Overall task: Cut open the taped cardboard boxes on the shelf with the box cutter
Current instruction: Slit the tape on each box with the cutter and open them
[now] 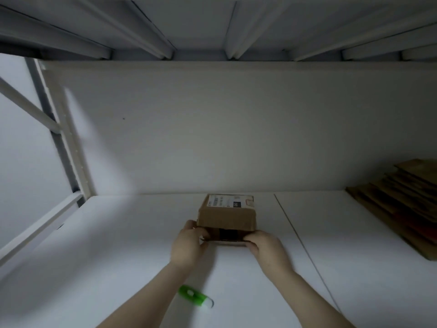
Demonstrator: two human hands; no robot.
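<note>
One small cardboard box (226, 213) sits on the white shelf board (118, 245), its far side just short of the pale back panel (212, 126). It is brown, matte and rectangular. A white printed label (220, 200) covers the far part of its top, and a dark strip of tape (228, 235) shows on its near face.

There are two bare hands. The left hand (188, 245) curls its fingers round the box's near-left corner, and the right hand (267, 247) grips the near-right lower edge with bent fingers.

One box cutter (195, 299), glossy green plastic with a rounded pale tip, lies flat well nearer than the box, between the forearms, with neither hand on it.

Far right of the box, one slanted stack of flattened cardboard sheets (402, 204) lies with fanned edges; their number is unclear. A thin seam (300, 242) crosses the board between the box and the stack. Bare board lies to the left of the box as far as one perforated metal upright (66, 143).
</note>
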